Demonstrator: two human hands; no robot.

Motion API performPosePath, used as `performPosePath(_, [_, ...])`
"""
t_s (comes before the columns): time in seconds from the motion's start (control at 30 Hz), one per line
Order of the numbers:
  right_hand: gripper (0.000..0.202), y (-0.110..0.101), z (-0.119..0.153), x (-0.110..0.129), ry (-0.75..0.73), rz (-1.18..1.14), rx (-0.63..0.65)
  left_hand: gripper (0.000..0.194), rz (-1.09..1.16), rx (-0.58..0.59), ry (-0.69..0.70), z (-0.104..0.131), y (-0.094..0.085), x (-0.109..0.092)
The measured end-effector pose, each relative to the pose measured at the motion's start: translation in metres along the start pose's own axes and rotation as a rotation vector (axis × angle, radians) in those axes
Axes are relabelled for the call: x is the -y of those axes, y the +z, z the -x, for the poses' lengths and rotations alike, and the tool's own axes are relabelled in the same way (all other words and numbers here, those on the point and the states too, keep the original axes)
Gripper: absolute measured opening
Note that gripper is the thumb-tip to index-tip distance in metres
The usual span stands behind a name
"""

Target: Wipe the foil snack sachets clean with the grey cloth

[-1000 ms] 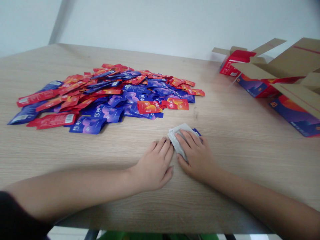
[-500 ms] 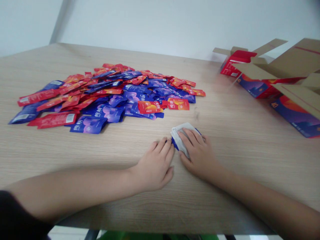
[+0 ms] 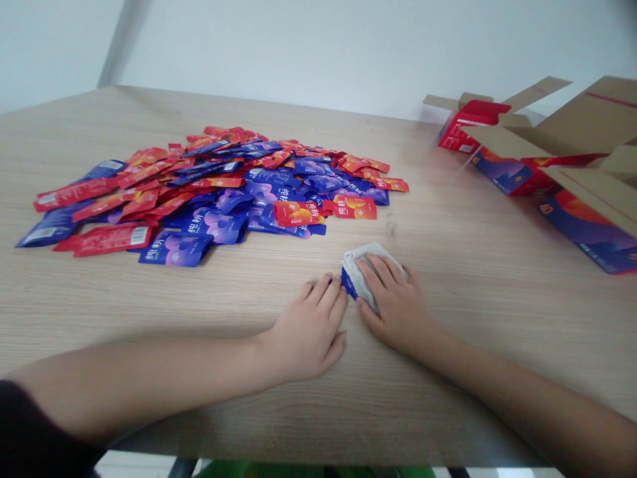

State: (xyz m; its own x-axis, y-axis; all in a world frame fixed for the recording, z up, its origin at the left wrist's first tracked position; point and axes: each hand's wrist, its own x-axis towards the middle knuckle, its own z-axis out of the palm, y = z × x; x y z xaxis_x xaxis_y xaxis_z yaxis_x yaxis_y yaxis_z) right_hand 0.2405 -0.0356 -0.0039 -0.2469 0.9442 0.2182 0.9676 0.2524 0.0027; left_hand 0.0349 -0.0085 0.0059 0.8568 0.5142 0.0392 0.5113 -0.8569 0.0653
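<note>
"On the worktop [image 3: 209, 305], hidden?"
"One blue sachet [image 3: 348, 285], mostly, under one grey cloth [image 3: 354, 261] held by the right hand [image 3: 401, 305]; left hand [image 3: 311, 335] flat against the sachet's corner."
"Boxes [image 3: 502, 174]?"
"Three, nearest cut off. Heaped sachets [image 3: 219, 229]: overlapping, uncountable."

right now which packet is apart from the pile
The blue packet, mostly hidden under the white cloth beneath the right hand, by the left hand; all others in view lie in the pile.

A wood-grain tabletop [image 3: 239, 285] stretched before a bluish-white wall [image 3: 298, 53], where a grey strip [image 3: 124, 43] slanted at the left. Past the near edge showed pale floor [image 3: 142, 463], under soft light.
</note>
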Motion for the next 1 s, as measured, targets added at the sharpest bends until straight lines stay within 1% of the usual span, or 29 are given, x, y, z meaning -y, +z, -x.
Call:
performPosePath(0.33, [0.057, 0.002, -0.001, -0.003, -0.018, 0.002, -0.014, 0.061, 0.015, 0.001, -0.006, -0.001, 0.001, 0.0])
performPosePath(0.63, [0.06, 0.002, 0.0, -0.006, -0.012, 0.039, 0.04, 0.062, 0.006, -0.01, 0.011, 0.001, 0.003, 0.001])
performPosePath(0.83, [0.061, 0.001, -0.002, -0.01, -0.033, 0.021, 0.06, 0.062, 0.001, -0.006, 0.004, 0.001, 0.002, 0.001])
performPosePath(1.0, [0.061, -0.002, -0.001, -0.015, -0.016, 0.009, 0.087, 0.062, 0.007, -0.004, 0.004, 0.0, 0.002, 0.001])
